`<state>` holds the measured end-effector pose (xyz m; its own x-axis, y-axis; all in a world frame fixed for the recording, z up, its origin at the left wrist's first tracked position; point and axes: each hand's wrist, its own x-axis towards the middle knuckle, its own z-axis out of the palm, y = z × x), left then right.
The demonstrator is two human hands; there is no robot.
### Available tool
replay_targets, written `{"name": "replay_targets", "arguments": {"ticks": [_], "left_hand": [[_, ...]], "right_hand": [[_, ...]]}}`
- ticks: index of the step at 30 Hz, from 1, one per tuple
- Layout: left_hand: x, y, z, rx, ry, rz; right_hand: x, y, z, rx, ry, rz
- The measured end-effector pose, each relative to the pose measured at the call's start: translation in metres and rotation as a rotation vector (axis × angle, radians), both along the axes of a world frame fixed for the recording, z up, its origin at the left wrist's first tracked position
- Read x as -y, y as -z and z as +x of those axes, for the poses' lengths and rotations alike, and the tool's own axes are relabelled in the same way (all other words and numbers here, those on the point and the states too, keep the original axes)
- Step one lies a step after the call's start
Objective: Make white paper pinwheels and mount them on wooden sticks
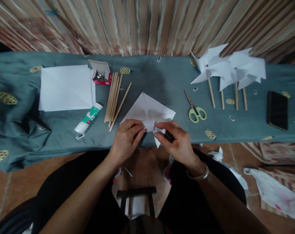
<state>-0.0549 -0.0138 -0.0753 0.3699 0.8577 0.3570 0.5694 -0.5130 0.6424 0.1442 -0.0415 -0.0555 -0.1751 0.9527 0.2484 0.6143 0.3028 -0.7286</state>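
A white square paper sheet (148, 109), cut and partly folded, lies on the grey-green cloth of the table (162, 78) in front of me. My left hand (126, 139) pinches a folded corner near the sheet's middle. My right hand (178, 141) holds another paper flap at the sheet's near edge, with a small dark object tucked under its fingers. Both hands meet at the sheet's centre.
Left of the sheet lie several wooden sticks (114, 96), a glue tube (88, 117), a red box of pins (100, 76) and a paper stack (65, 87). Right are green scissors (196, 110), finished paper pinwheels (230, 70) and a phone (277, 110).
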Motion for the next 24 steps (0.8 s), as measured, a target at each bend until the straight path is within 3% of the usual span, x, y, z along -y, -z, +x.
{"name": "replay_targets", "arguments": {"ticks": [8,24], "left_hand": [[-0.002,-0.003,0.001,0.045,-0.030,-0.105],[-0.001,-0.005,0.001,0.071,-0.045,-0.129]], "right_hand": [[0.001,0.007,-0.008,0.318,-0.009,0.136],[0.002,0.014,-0.014,0.395,-0.062,0.118]]}}
